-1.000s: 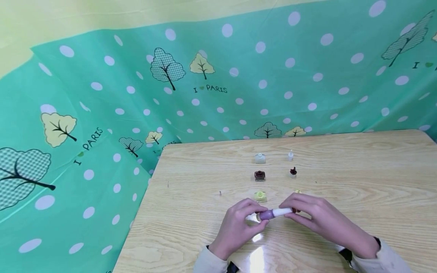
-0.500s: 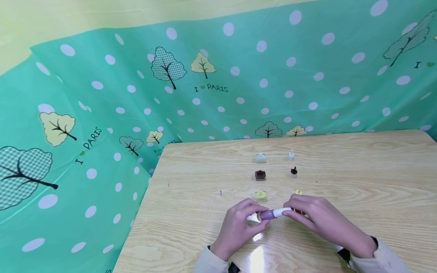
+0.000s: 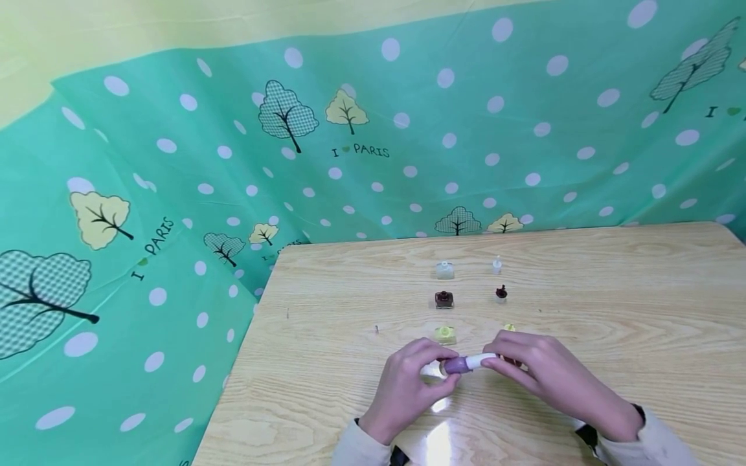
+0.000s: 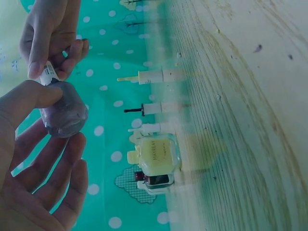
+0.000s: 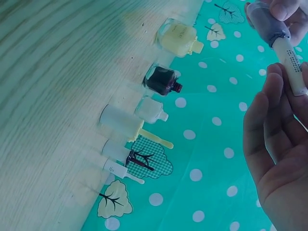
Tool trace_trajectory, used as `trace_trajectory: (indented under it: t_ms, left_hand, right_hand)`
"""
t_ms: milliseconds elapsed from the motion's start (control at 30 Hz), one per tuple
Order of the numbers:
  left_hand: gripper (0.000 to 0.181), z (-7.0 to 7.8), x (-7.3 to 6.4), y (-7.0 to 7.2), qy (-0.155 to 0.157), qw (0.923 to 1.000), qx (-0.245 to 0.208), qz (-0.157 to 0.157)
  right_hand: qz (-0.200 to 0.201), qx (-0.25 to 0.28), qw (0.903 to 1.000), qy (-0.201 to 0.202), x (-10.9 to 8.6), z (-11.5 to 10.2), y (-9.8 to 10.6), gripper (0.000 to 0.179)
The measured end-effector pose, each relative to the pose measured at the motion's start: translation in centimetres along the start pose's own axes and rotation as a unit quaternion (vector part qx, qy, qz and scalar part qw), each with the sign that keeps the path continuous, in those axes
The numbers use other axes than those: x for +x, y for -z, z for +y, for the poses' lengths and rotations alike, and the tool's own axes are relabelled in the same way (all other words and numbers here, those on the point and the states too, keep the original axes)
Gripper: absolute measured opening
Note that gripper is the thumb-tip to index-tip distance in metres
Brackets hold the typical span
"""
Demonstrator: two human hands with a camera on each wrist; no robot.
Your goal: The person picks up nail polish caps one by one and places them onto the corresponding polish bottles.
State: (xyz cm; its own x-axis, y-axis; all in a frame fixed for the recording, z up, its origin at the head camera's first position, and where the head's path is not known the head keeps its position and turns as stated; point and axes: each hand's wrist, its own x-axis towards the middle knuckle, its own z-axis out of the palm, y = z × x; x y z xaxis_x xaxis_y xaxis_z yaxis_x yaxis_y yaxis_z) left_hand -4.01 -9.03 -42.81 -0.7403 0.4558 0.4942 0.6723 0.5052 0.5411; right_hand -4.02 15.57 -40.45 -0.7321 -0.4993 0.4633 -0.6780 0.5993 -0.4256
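A purple nail polish bottle (image 3: 456,366) with a white cap (image 3: 481,360) lies tilted sideways in the air between both hands. My left hand (image 3: 408,382) pinches the bottle's glass body between thumb and fingertips; the left wrist view shows the thumb across the purple bottle (image 4: 66,109). With fingertips my right hand (image 3: 544,369) grips the far end of the cap, which meets the bottle's neck in the right wrist view. Just beyond the hands stands an uncapped yellow polish bottle (image 3: 445,335). Its yellow brush cap (image 3: 509,327) is partly hidden behind the right hand.
Farther back on the wooden table (image 3: 326,310) are a dark red polish bottle (image 3: 444,299) and a clear whitish one (image 3: 445,270). To their right stand a dark brush cap (image 3: 501,294) and a white brush cap (image 3: 497,265), brushes up. A patterned green cloth (image 3: 373,129) hangs behind.
The right hand's fingers have shifted slightly along and around the white cap. Both hands keep hold of the purple bottle and its cap in nearly the same place.
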Motion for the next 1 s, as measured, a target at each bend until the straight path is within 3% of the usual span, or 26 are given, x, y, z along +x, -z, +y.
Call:
trace_trajectory:
  t_ms: [333, 667, 1000]
  left_hand:
    - [0.026, 0.14, 0.45, -0.10, -0.016, 0.9997, 0.017, -0.002]
    - [0.023, 0.09, 0.52, -0.12, -0.018, 0.9998, 0.010, 0.000]
    - [0.024, -0.25, 0.18, -0.07, 0.015, 0.9998, -0.009, -0.007]
  right_hand:
    - [0.007, 0.011, 0.9999, -0.003, 0.12, -0.08, 0.02, 0.012]
    - [0.013, 0.051, 0.9986, -0.007, 0.09, -0.11, 0.08, 0.022]
    - [0.035, 0.047, 0.9982, -0.012, -0.46, 0.49, 0.15, 0.029]
